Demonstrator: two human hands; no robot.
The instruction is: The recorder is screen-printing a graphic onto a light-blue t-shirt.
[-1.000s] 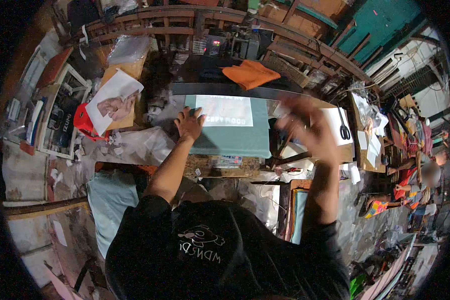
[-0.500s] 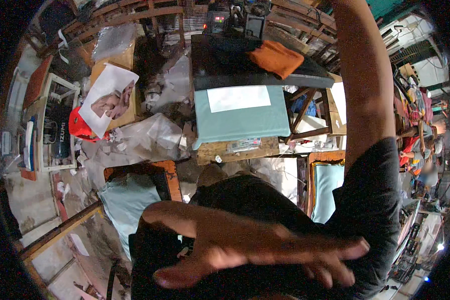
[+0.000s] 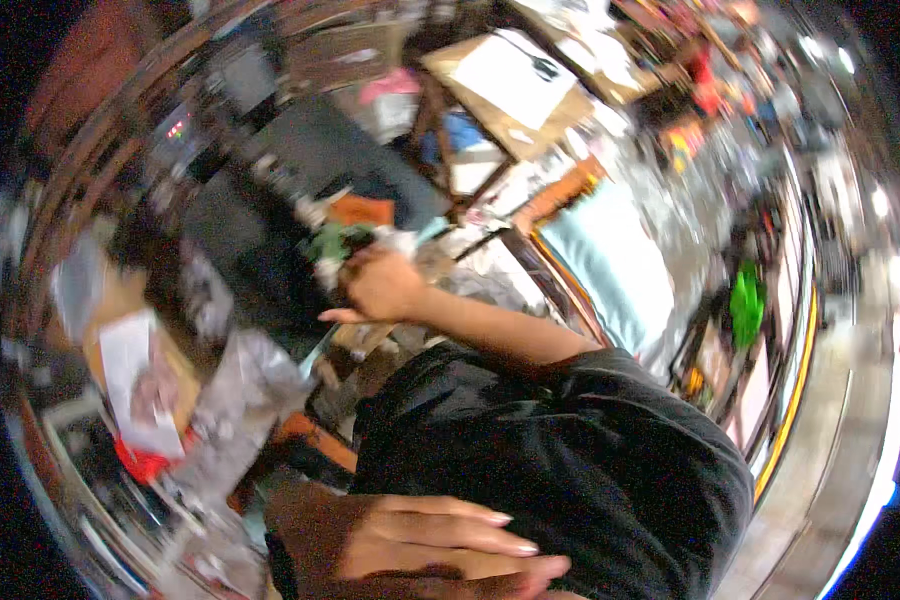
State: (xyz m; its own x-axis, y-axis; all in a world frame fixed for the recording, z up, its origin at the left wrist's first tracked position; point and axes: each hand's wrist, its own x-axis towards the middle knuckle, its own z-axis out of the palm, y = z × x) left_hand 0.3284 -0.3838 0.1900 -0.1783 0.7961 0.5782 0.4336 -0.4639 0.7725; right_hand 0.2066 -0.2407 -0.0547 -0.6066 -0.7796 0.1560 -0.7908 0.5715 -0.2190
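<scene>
My right hand (image 3: 385, 285) reaches in from the right, its fingers curled and thumb pointing left. It is closed on what looks like a cloth-wrapped handle (image 3: 336, 244), green and whitish, at the edge of a large black plate (image 3: 245, 250); blur hides the exact hold. An orange cloth (image 3: 362, 210) lies just beyond the hand. Only slivers of pale teal fabric (image 3: 315, 355) show at the plate's edge. Low in the picture, my left hand (image 3: 440, 540) is held in front of my dark shirt, fingers stretched out with nothing in them.
On the left, a printed sheet (image 3: 135, 375) lies on a board above a red item (image 3: 150, 458). Folded teal fabric (image 3: 610, 260) rests in an orange-edged tray at the right. White paper (image 3: 515, 80) lies on a board behind. Crumpled clear plastic (image 3: 245, 370) covers the floor.
The view has swung to the right. My right hand has come down from the top to the black plate's edge. The plate now covers the teal fabric and white sheet. My left hand has lowered.
</scene>
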